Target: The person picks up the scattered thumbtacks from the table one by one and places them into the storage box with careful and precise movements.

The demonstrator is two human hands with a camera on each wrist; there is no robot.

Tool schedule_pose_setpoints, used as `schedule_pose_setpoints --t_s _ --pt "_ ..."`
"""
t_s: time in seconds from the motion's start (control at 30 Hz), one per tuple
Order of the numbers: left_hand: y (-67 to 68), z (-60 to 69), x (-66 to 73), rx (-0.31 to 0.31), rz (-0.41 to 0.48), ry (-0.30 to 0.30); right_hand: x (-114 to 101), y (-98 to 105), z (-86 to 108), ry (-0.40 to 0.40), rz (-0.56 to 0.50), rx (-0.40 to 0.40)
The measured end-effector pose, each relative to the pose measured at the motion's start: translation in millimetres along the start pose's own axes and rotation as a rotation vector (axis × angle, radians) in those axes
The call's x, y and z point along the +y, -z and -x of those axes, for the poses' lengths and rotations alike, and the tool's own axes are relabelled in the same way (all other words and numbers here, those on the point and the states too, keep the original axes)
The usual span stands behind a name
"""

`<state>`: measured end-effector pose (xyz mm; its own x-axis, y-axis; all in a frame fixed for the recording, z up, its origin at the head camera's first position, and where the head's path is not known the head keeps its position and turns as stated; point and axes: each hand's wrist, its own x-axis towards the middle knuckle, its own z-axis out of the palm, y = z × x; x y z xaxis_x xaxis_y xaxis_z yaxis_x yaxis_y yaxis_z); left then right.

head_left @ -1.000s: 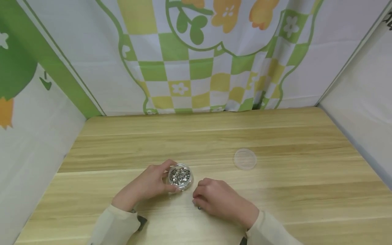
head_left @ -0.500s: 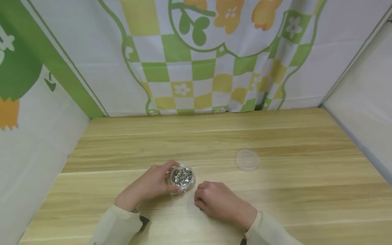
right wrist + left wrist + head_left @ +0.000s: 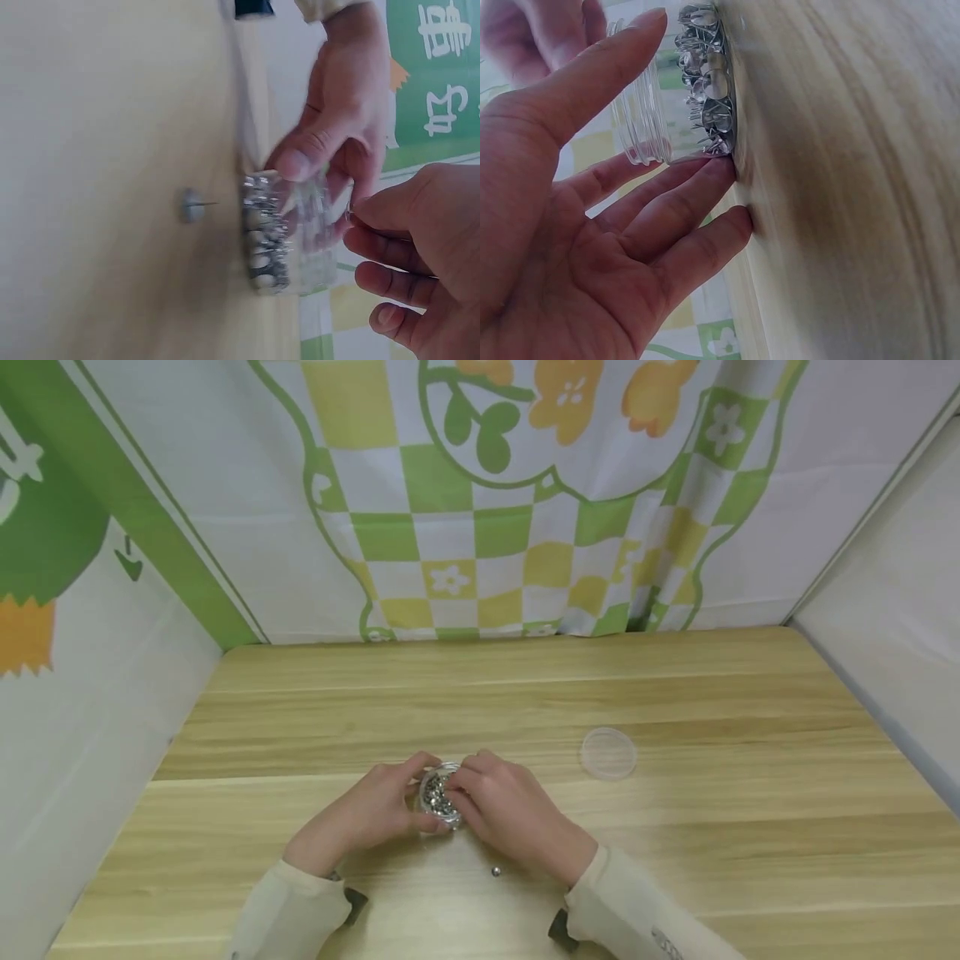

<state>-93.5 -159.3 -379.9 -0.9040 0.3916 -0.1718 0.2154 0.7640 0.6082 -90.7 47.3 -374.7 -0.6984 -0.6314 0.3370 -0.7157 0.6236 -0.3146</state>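
A clear round jar (image 3: 437, 797) of silver thumbtacks (image 3: 262, 240) stands upright on the wooden table. My left hand (image 3: 375, 810) holds it from the left, thumb on the near side and fingers on the far side. Over the jar's mouth is my right hand (image 3: 504, 806), thumb and index finger pinched together. In the right wrist view a small shiny bit, seemingly a thumbtack (image 3: 349, 214), shows at those fingertips, mostly hidden. One loose thumbtack (image 3: 496, 871) sits on the table nearer to me, its pin pointing up.
A clear round lid (image 3: 608, 753) lies flat on the table (image 3: 720, 827) to the right, beyond my right hand. A patterned cloth (image 3: 487, 552) hangs along the table's back edge, with white cloth sides at left and right.
My right hand has left the thumbtack on the table and moved up and left to the jar's mouth. The left hand keeps holding the jar. The head view has shifted slightly.
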Motion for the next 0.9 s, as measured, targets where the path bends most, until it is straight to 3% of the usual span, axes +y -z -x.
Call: schedule_pose_setpoints --t_s 0.2,0.43,0.63,0.9 --pt "1.5 -1.5 -1.2 -0.006 -0.015 -0.037 -1.2 -0.2 -22.0 0.001 0.029 -0.015" --pt "1.7 -0.7 0.0 -0.008 -0.016 -0.031 -1.1 -1.7 -23.7 -0.004 0.038 -0.042" --pt "0.3 -3.0 0.1 0.002 -0.026 -0.042 2.8 3.3 -14.6 -0.021 0.046 -0.041" --pt "0.9 -2.5 1.5 0.003 -0.016 -0.009 2.8 17.7 19.0 -0.055 -0.019 -0.060"
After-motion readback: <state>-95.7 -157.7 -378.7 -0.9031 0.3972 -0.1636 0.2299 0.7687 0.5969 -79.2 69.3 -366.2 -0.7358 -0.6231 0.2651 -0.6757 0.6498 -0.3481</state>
